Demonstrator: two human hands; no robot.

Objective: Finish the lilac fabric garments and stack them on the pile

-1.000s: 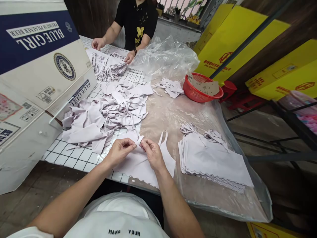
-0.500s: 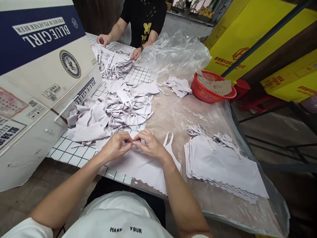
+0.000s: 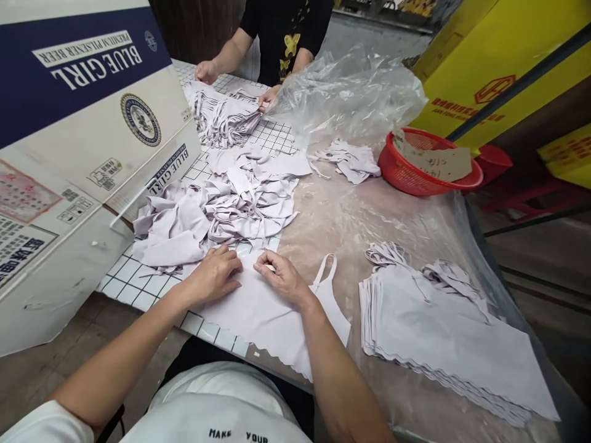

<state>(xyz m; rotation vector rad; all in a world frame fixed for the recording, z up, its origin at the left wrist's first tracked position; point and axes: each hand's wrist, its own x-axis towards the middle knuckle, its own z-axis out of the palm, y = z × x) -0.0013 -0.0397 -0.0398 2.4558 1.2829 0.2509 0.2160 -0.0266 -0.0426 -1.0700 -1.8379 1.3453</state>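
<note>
A pale lilac fabric piece (image 3: 272,314) with a scalloped near edge and a loop strap (image 3: 325,269) lies flat at the table's front edge. My left hand (image 3: 216,275) rests flat on its upper left corner, fingers stretched out. My right hand (image 3: 279,277) sits on the cloth just right of it, fingers curled in a pinch on a fold or strap of the fabric. A neat stack of the same pieces (image 3: 438,329) lies to the right. A loose heap of unsorted pieces (image 3: 217,212) lies just beyond my hands.
A large Blue Girl cardboard box (image 3: 78,135) leans at the left. A person in black works at the far end with another pile (image 3: 226,117). Crumpled clear plastic (image 3: 346,92), a small fabric pile (image 3: 351,161) and a red basket (image 3: 429,175) stand at the back right.
My hands have come down from holding a strap up between them to lying on the fabric piece. The left hand has opened flat. The camera has shifted, so everything sits further right.
</note>
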